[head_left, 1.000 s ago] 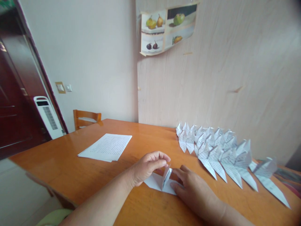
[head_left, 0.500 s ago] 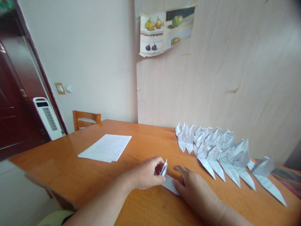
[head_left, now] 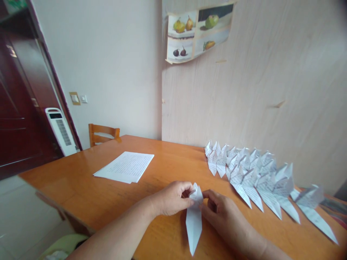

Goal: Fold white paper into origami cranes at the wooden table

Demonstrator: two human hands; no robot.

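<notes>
A white origami bird is held upright over the table in front of me, its long pointed tail toward me and its small peaked tips at the top. My left hand pinches its upper left side between thumb and fingers. On the other side, the thumb and bent forefinger of my right hand close on the upper right edge. The fingertips hide part of the folds there. To the right stand several finished-looking folded birds of printed paper, set in rows.
A stack of printed sheets lies on the left part of the orange wooden table. Beyond the table's far left corner is a wooden chair. One folded bird sits apart at the right. A wall panel borders the table's back.
The paper bird has been turned so its tail now points toward me. My right hand has shifted from the tail to its upper right edge. The view has swung slightly left.
</notes>
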